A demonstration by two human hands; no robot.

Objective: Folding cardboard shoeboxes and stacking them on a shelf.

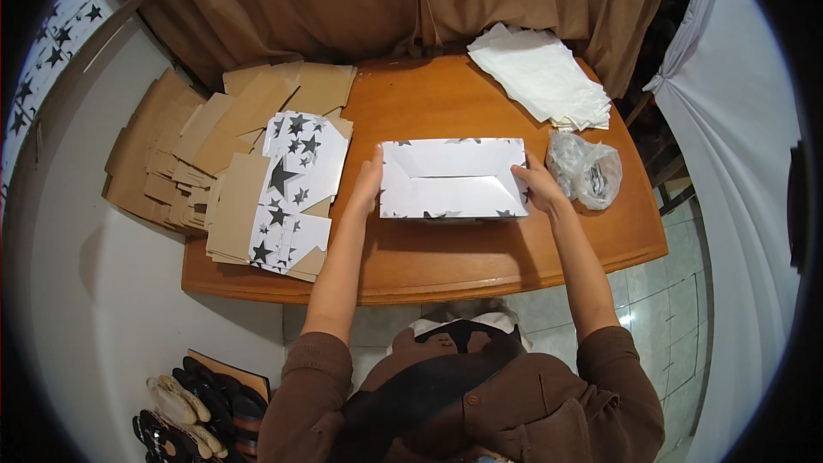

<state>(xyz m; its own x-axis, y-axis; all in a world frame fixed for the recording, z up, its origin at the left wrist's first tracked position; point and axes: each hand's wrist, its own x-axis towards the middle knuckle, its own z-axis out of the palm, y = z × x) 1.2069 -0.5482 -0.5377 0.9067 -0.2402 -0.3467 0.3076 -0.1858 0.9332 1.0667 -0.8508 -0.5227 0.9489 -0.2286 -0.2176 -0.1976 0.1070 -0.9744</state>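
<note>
white box gripped at both ends

box sits mid-table, between cardboard stack and plastic bag; cannot tell whether it touches the wooden table. left hand grasps its left end, right hand its right, probably to keep it level. star-printed sheet tops the cardboard, perhaps for easy reach. box underside and most fingers hidden; bag contents unclear.
</note>
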